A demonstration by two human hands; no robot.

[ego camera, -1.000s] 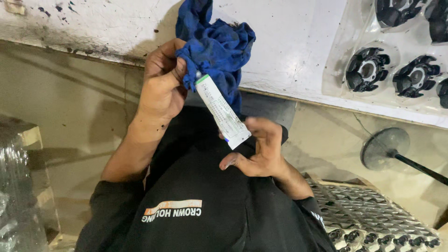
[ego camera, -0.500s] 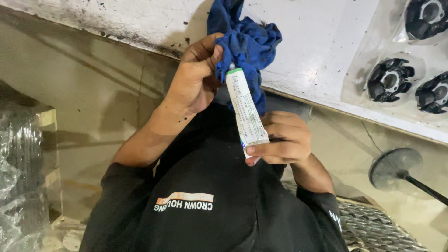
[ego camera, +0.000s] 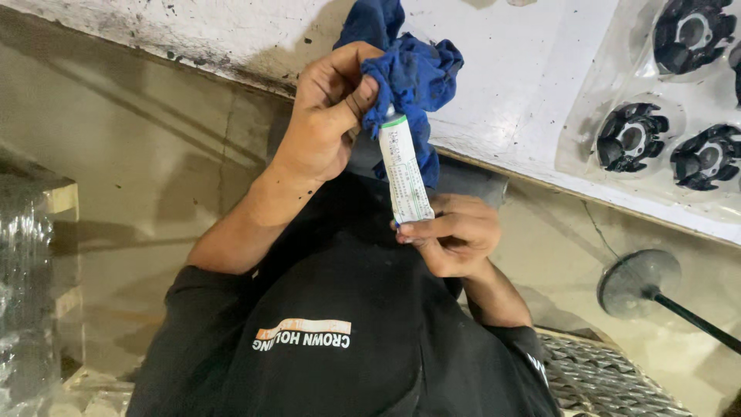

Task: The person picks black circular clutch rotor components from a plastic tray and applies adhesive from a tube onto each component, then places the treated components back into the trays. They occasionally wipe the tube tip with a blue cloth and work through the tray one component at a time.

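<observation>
At frame centre, the right hand (ego camera: 451,235) pinches the white tube (ego camera: 405,170) by its tail while the left hand (ego camera: 328,116) clamps the blue rag (ego camera: 413,73) over its nozzle, so a hard squeeze could smear paste onto fingers.

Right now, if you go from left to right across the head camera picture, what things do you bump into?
Plastic-wrapped stack → left hand → blue cloth → black round parts under clear plastic. The white tube and right hand overlap the cloth's span.

Left hand (ego camera: 328,116) pinching blue cloth (ego camera: 409,77) over white tube (ego camera: 405,174), right hand (ego camera: 451,235) gripping tube
</observation>
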